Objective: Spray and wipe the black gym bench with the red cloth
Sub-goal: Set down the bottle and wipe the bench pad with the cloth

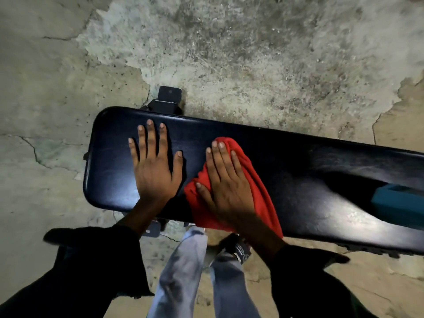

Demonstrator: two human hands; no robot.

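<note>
The black gym bench point(286, 180) lies across the cracked concrete floor point(229, 53), and its long padded top shines a little under the light. I take the bench as my landmark.

The left hand point(153, 171) lies flat on the pad near the rounded end of the bench. Its fingers point(150, 138) are straight and spread apart, the palm presses down on the pad, and it holds nothing.

Just beside it, further from that rounded end, the right hand point(226, 180) rests on top of the red cloth point(257, 189). The fingers are extended and lie close together on the cloth, so the hand presses it onto the pad and does not clamp it. The cloth is bunched, it touches the top of the bench, and one part of it hangs over the near edge of the bench, on the side of the person.

Both arms wear black sleeves point(87, 267). Under the near edge of the bench I see the legs of the person in light blue jeans point(181, 283). At the far side of the bench, close to the rounded end, a black metal part of the frame point(168, 97) comes out onto the floor. On the bench well away from the hands, at the edge of the view, there is a teal object point(399, 203); I cannot tell what it is.
</note>
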